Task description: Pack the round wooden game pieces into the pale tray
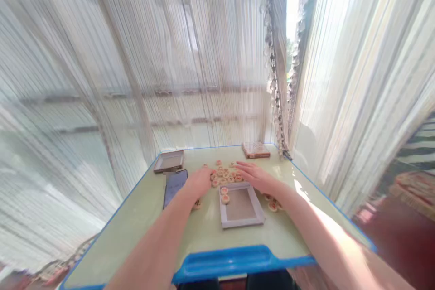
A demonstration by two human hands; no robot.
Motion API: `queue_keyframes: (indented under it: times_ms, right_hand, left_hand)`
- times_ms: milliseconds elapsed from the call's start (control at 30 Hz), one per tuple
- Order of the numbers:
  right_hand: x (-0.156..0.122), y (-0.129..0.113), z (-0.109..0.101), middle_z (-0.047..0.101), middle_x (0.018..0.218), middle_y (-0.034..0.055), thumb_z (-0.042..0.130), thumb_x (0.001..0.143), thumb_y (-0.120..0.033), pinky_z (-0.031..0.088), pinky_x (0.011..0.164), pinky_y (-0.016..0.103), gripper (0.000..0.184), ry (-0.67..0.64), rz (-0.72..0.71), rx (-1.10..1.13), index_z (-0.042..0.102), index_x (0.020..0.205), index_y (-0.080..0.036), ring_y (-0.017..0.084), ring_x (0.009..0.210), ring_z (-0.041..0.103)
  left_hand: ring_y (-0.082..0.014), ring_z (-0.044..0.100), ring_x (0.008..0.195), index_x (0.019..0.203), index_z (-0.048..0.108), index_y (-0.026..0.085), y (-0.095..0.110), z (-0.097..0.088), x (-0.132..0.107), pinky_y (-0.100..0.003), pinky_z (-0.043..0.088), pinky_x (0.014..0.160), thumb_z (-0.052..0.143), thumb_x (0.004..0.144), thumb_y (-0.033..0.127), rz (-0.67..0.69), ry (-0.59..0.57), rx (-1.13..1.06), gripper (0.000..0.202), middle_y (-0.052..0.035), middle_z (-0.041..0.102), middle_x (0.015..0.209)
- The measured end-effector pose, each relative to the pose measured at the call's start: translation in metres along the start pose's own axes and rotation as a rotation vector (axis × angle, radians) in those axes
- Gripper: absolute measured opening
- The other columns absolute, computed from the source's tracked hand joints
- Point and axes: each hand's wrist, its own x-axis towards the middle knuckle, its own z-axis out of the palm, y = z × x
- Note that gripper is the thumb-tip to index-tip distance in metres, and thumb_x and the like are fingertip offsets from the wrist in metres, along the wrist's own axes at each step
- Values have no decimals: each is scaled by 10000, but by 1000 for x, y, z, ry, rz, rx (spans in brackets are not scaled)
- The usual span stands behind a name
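Pale round game pieces with red or dark markings, like xiangqi pieces (220, 173), lie in a loose cluster in the middle of the table. At the cluster's left edge is my left hand (200, 182), palm down; its fingertips are partly hidden, and it appears open. My right hand (255, 176) lies flat at the right edge, fingers stretched over and beside some pieces. Between my forearms sits a shallow open box tray (243, 224), holding two pieces (224, 195) in its far left corner. More pieces (273, 205) lie under my right forearm, and another (197, 205) is beside my left wrist.
A phone (172, 186) lies left of my left hand. Behind it is another shallow box part (170, 161). A flat patterned box (255, 149) stands at the far right of the pale table (146, 222), which has a blue rim. Sheer curtains (204, 54) hang beyond.
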Motion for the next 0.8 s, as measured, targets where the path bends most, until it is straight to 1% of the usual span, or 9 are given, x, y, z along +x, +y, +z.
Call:
queue_keyframes:
  times_ms: [133, 200, 233, 333, 400, 500, 600, 700, 800]
  right_hand:
    - [-3, 4, 4, 492, 1312, 45, 242, 938, -375, 281, 1062, 405, 437, -80, -108, -34, 547, 1223, -245, 203, 1235, 407]
    - [-5, 4, 4, 538, 1266, 42, 257, 937, -370, 275, 1063, 407, 424, -88, -122, -57, 581, 1184, -254, 204, 1222, 422]
    - [-6, 3, 4, 552, 1250, 40, 262, 936, -370, 275, 1061, 406, 419, -82, -115, -64, 589, 1172, -259, 204, 1220, 425]
    - [-8, 1, 2, 554, 1247, 43, 276, 934, -371, 280, 1055, 401, 409, -57, -86, -77, 586, 1174, -255, 203, 1226, 416]
    - [-7, -1, 1, 543, 1259, 54, 287, 932, -365, 270, 1057, 398, 407, -52, -87, -82, 565, 1201, -238, 205, 1234, 405]
    - [-7, -3, -2, 552, 1248, 56, 290, 929, -385, 288, 1043, 391, 412, -62, -86, -69, 587, 1174, -236, 206, 1209, 430]
    - [-8, -6, -7, 560, 1235, 57, 284, 920, -436, 316, 1017, 389, 440, -92, -63, -38, 628, 1113, -243, 216, 1172, 458]
    - [-9, -8, -9, 518, 1284, 60, 280, 908, -482, 290, 1029, 409, 467, -120, -16, -20, 594, 1165, -253, 232, 1210, 417]
    - [-9, -10, -8, 485, 1318, 59, 283, 902, -495, 268, 1040, 419, 478, -132, -2, -23, 551, 1219, -258, 239, 1233, 388]
  left_hand:
    - [-225, 471, 1183, 1194, 515, 170, 0, 6, 5, -341, 382, 958, 352, 791, 90, 62, 120, 79, 442, -129, 500, 1290]
    - [-234, 397, 1246, 1210, 488, 136, -3, 9, 8, -351, 338, 996, 346, 821, 134, 93, 150, 119, 415, -154, 451, 1328]
    - [-235, 390, 1250, 1208, 483, 134, -5, 10, 9, -353, 333, 998, 337, 844, 180, 99, 140, 117, 395, -155, 453, 1325]
    - [-221, 456, 1193, 1170, 492, 156, -11, 12, 12, -339, 362, 965, 276, 892, 309, 107, 77, 54, 383, -138, 483, 1296]
    - [-223, 514, 1128, 1147, 501, 167, -14, 12, 14, -340, 390, 928, 252, 898, 348, 87, 56, 14, 395, -133, 527, 1248]
    - [-236, 541, 1091, 1178, 487, 178, -14, 11, 15, -352, 403, 905, 269, 890, 335, 65, 62, -23, 394, -120, 575, 1193]
    - [-232, 515, 1126, 1199, 490, 177, -8, 9, 13, -347, 386, 932, 288, 880, 286, 107, 99, -31, 393, -107, 555, 1232]
    - [-217, 475, 1173, 1167, 529, 176, -1, 7, 10, -327, 359, 967, 292, 884, 290, 185, 145, -59, 387, -95, 508, 1292]
    - [-197, 540, 1080, 1082, 582, 201, 4, 5, 8, -304, 394, 916, 301, 885, 297, 246, 111, -84, 356, -73, 580, 1198]
